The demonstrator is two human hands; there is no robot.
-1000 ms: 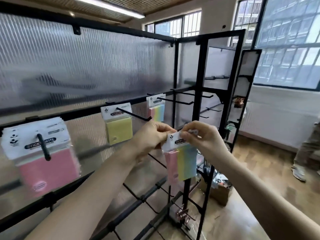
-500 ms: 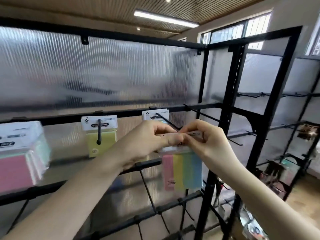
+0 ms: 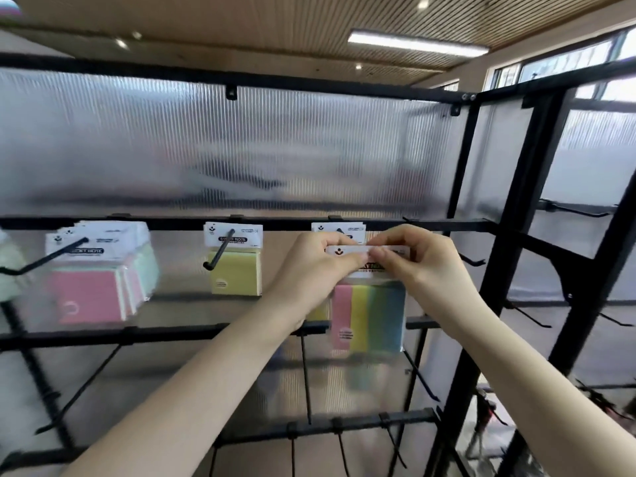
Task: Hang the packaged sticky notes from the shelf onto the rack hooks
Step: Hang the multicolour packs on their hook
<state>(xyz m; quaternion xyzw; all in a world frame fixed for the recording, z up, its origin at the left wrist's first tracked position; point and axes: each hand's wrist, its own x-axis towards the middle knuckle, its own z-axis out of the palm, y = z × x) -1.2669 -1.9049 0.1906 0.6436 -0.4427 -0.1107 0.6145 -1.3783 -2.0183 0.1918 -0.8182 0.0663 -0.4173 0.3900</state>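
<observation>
The multicolour sticky note pack (image 3: 370,315) hangs in front of the rack's middle bar (image 3: 165,223), near its right end. The left hand (image 3: 315,266) and the right hand (image 3: 418,266) both pinch its white header card. Left along the bar hang a yellow pack (image 3: 235,277) and a pink stack (image 3: 93,294).

Slatted wooden ceiling (image 3: 309,25) overhead, a long light fixture (image 3: 416,44) glowing; ribbed translucent panels (image 3: 241,149) fill the view, and windows (image 3: 564,63) brighten the far right corner.
</observation>
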